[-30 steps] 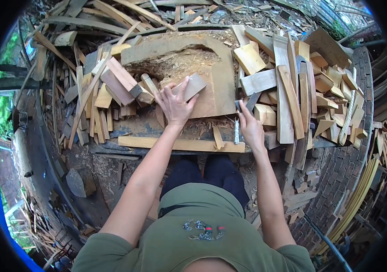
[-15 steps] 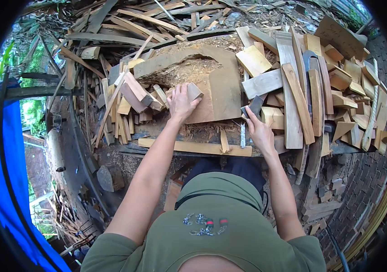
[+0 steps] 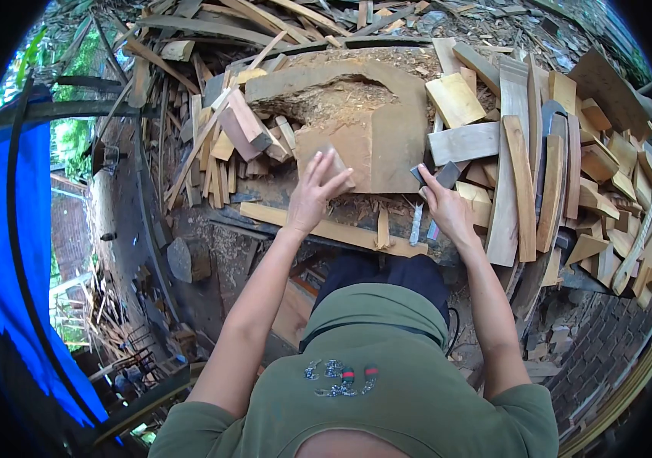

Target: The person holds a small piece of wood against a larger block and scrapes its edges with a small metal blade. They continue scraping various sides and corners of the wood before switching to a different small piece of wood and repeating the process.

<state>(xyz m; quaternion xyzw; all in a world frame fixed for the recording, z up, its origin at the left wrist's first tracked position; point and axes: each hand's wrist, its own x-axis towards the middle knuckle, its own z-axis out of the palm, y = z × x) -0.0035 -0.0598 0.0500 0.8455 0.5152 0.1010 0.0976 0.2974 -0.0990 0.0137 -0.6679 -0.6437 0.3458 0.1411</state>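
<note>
On the worn wooden chopping block point(image 3: 398, 137), a small wood block point(image 3: 339, 171) stands at the near left edge. My left hand point(image 3: 315, 192) is around it, thumb and fingers on its sides, slightly blurred. Over at the block's right edge, my right hand point(image 3: 448, 208) grips a dark flat-bladed tool point(image 3: 446, 175); its handle is mostly hidden by the fingers. A long pale strip of wood point(image 3: 333, 229) lies along the near edge of the bench, below both hands.
Cut wood pieces point(image 3: 246, 133) are heaped left of the block. Long boards point(image 3: 514, 99) and a large pile of offcuts point(image 3: 608, 175) lie to the right. A blue tarp point(image 3: 5, 252) hangs at far left. Scrap strips point(image 3: 211, 30) lie behind.
The view has shifted, moving the bench scene rightward. My left hand and the small wood block are lower and nearer the block's front edge. The tool's blade is turned differently in my right hand.
</note>
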